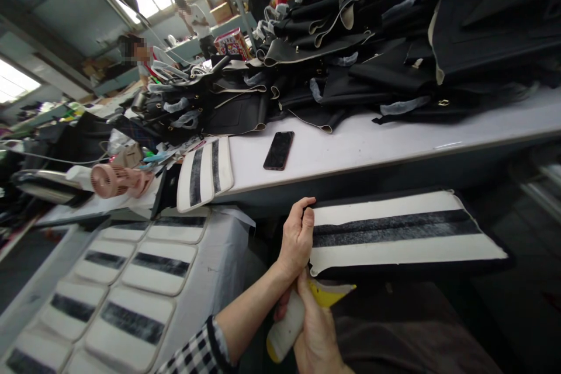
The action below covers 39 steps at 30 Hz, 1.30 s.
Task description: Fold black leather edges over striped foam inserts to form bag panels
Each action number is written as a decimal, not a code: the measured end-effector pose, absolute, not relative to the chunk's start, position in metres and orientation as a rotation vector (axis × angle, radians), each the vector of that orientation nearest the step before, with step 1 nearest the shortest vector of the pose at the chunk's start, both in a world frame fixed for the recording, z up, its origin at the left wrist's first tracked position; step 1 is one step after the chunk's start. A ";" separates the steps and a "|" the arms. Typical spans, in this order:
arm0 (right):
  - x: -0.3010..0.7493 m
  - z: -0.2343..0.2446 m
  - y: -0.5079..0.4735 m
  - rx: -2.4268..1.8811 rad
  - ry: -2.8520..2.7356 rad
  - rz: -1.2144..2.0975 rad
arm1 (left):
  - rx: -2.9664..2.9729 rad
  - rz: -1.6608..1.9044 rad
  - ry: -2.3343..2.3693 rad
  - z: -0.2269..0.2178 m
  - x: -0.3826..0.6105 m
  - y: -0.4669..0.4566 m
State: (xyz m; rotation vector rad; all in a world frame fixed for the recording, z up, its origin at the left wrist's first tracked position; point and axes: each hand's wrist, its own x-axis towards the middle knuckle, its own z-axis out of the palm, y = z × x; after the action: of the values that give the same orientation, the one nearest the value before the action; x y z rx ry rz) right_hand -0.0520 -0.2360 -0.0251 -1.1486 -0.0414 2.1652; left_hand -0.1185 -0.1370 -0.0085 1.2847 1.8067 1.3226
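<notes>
My left hand (pixel 297 239) grips the left end of a long cream panel (pixel 403 234) that has a dark fuzzy stripe down its middle and a black edge. The panel lies flat in front of me, below the table edge. Just beneath it, my right hand (pixel 316 333) is closed round a white and yellow tool (pixel 291 318) whose yellow tip points at the panel's lower left corner. Its working end is partly hidden by the hand.
Several matching striped panels (pixel 131 280) lie in rows on a cloth at lower left; one more (pixel 205 172) leans on the white table (pixel 372 140). A black phone (pixel 279 150), a pink fan (pixel 116 180) and heaps of black leather pieces (pixel 394 41) are there. People stand at the far back.
</notes>
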 end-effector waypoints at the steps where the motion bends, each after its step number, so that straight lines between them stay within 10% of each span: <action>1: -0.050 -0.021 -0.234 -1.216 -0.024 2.146 | 1.289 1.321 1.810 -0.008 -0.118 -0.137; 39: -0.005 -0.010 -0.196 -1.281 -0.319 2.443 | 1.318 1.174 1.964 0.001 -0.108 -0.125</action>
State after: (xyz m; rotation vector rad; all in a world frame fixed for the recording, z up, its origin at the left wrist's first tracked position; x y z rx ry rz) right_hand -0.0054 -0.1962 -0.0097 -1.2814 -0.3194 2.4430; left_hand -0.1078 -0.1254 0.0009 1.3182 1.9643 1.1744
